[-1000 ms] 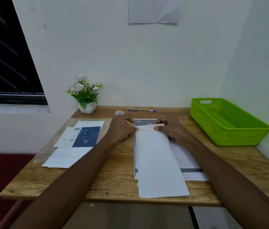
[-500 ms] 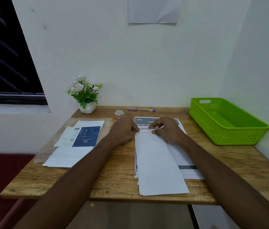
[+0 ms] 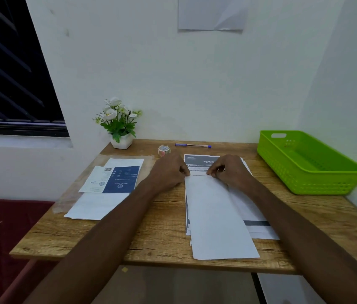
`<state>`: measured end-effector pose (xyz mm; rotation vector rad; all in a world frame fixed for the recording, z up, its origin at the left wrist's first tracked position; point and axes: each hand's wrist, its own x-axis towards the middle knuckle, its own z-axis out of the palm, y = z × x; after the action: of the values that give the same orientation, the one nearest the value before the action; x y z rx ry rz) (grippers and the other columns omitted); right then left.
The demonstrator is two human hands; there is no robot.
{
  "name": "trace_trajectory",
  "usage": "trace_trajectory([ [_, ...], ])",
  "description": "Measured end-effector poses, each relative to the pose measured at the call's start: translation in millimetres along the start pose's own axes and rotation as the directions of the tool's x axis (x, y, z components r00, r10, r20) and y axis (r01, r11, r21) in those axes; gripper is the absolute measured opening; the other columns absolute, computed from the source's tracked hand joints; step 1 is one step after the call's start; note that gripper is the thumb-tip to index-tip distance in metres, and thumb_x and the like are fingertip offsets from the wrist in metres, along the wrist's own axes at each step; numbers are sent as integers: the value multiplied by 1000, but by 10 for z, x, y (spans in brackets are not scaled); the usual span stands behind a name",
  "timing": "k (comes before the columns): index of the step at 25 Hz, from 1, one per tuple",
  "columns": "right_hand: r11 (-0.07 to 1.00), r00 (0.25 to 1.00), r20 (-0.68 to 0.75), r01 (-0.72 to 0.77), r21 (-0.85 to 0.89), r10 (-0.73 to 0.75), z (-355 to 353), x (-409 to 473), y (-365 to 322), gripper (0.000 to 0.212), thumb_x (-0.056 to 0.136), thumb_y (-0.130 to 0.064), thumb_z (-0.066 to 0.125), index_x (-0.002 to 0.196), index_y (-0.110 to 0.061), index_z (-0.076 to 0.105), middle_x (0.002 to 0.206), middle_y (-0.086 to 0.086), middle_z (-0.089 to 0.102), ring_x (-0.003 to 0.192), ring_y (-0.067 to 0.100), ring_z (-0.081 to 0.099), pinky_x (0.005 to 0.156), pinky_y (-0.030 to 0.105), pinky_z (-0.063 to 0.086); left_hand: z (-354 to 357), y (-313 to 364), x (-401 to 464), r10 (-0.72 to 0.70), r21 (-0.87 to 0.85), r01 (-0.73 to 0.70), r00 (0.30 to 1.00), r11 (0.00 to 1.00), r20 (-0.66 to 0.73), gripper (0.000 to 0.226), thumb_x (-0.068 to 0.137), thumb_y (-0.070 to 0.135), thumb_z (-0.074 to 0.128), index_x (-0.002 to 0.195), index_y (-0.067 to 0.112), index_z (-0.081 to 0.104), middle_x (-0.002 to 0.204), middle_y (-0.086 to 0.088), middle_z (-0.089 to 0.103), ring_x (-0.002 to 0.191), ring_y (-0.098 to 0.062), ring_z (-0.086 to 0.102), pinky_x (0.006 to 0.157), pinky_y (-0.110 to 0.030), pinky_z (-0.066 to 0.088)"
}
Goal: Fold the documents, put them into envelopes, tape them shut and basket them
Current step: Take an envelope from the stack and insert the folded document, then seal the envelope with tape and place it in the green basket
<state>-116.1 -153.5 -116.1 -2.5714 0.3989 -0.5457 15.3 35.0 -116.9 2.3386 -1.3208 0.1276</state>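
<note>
Both hands are drawn a little closer to the body than one second ago, and more of the printed sheet (image 3: 197, 160) is uncovered behind them. The left hand (image 3: 168, 172) and the right hand (image 3: 230, 172) are set side by side at the far edge of the folded paper (image 3: 217, 216), which is pinched there by curled fingers of each hand. This long white paper is laid on the stack of documents in the middle of the wooden table (image 3: 162, 227). A pile of envelopes (image 3: 107, 194) is seen at the left, the tape roll (image 3: 164, 149) and a pen (image 3: 193, 145) near the wall, and the green basket (image 3: 305, 163) at the right.
</note>
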Motion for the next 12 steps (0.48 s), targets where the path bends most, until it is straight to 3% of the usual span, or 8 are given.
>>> trace_trajectory([
  [4,998,996,-84,9,67,-3,-9,14,-57,21,74,8,75,85,-8,83,80,7,77,68,10,62,62,5,43,-83,-36,-10,-108,-55,101,982,993,-153,22,84,9,69,92,23,83,95,7,78,87,-9,66,74,-26,56],
  [9,999,995,-89,40,19,-38,106,178,-307,15,75,2,77,79,-11,82,74,-1,76,61,-2,60,59,2,40,-253,-214,8,-261,-127,233,914,964,-309,20,78,8,76,92,21,83,93,4,78,86,-10,68,77,-31,57],
  [12,999,996,-78,46,13,-45,217,396,-449,13,76,-3,79,80,-15,82,78,-1,78,66,2,64,65,8,43,-274,-302,10,-309,-134,279,889,951,-338,20,79,10,76,96,19,83,97,0,78,88,-13,68,78,-35,59],
])
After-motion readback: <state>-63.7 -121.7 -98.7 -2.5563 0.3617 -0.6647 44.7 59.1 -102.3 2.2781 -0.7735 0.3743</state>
